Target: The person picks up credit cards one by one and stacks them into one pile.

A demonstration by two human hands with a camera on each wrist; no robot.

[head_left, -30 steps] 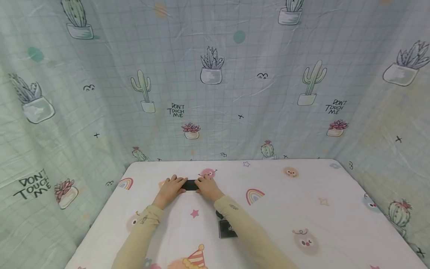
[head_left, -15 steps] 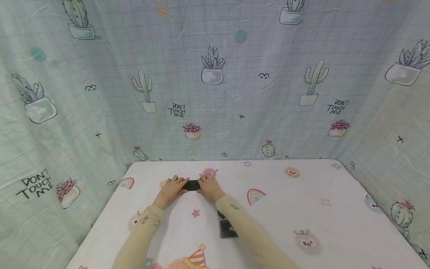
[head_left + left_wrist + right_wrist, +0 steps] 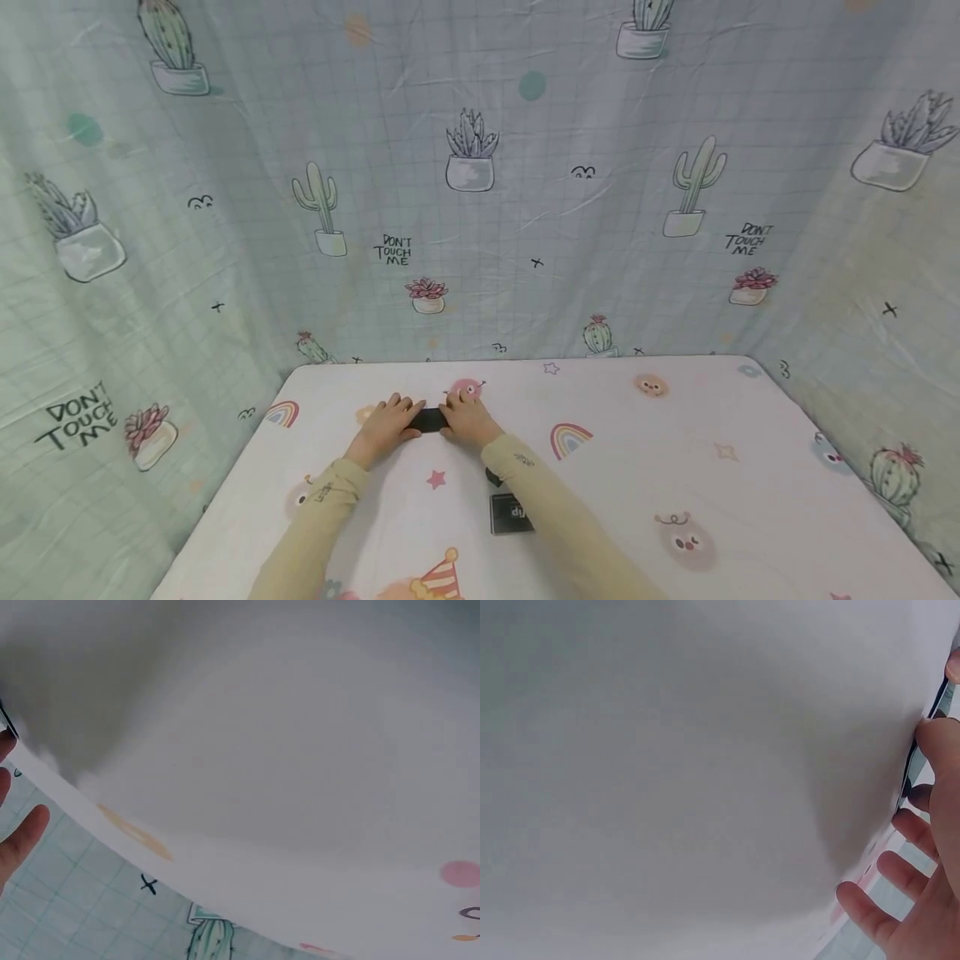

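Observation:
A thin, flat black rectangular piece (image 3: 430, 420) lies near the far side of the table, stretching between both hands. My left hand (image 3: 386, 427) pinches its left end, thumb on the near side and fingers over the far side. At the other end my right hand (image 3: 468, 419) grips it the same way. In the right wrist view only the piece's dark edge (image 3: 910, 761) shows, with the right hand (image 3: 937, 847) along it and its outer fingers spread. The left wrist view catches just some fingertips (image 3: 26, 840) at its left border. What exactly the piece is cannot be told.
Beside the right forearm lies a black box (image 3: 510, 514) with white lettering, partly covered by the sleeve. Just beyond it a small dark object (image 3: 492, 477) peeks out. A white printed cloth (image 3: 637, 483) covers the table; a cactus-print curtain (image 3: 525, 208) stands behind and at both sides.
The black piece and both hands have shifted very slightly toward the body. Both hands keep their hold on its ends. The head view has tilted a little.

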